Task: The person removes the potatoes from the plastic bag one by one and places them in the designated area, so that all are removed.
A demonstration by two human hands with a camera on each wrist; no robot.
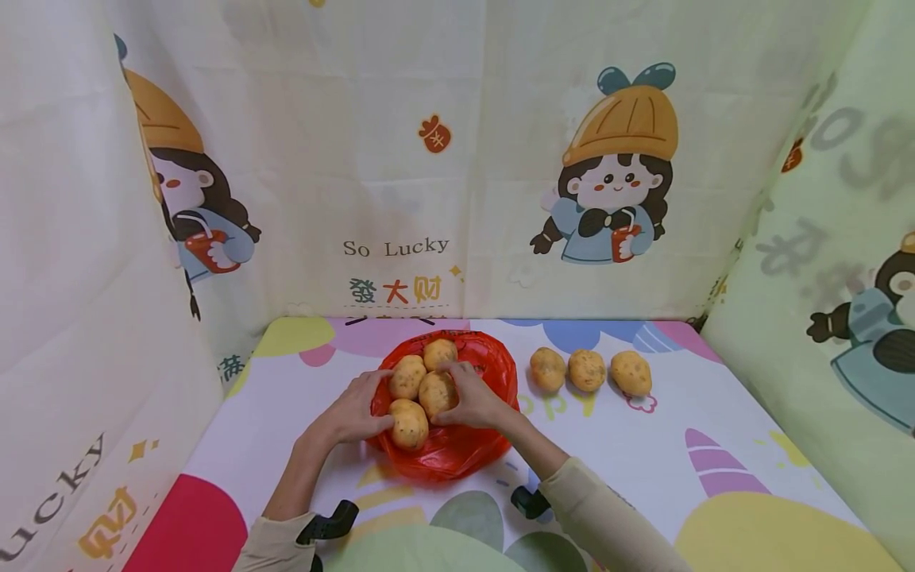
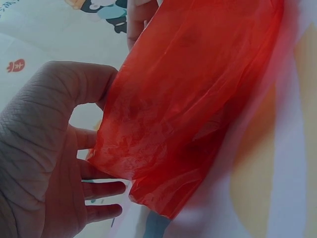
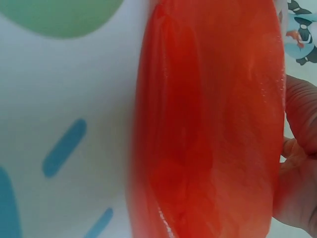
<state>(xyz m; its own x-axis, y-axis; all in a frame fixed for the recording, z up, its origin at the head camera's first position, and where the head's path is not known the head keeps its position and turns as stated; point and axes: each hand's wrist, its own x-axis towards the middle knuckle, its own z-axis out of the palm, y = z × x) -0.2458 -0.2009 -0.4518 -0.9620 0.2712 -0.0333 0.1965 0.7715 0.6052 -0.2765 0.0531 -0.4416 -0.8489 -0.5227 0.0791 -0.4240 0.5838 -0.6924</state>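
Four potatoes sit in a red plastic bag (image 1: 468, 457) whose mouth is spread wide on the table. My right hand (image 1: 475, 397) reaches over the bag's right side and grips the middle-right potato (image 1: 436, 391), fingers at its top and thumb at its bottom. At the left rim is my left hand (image 1: 357, 409), fingers extended and spread, its thumb by the near potato (image 1: 409, 427) and fingertips beside the left potato (image 1: 407, 375). A further potato (image 1: 439, 352) lies at the back. In the left wrist view, the bag wall (image 2: 168, 99) hides the thumb tip.
To the right of the bag, three potatoes stand in a row: a left one (image 1: 547, 369), a middle one (image 1: 587, 370) and a right one (image 1: 631, 373). A patterned cloth covers the table (image 1: 615, 453). Printed curtains (image 1: 500, 199) enclose the back and both sides.
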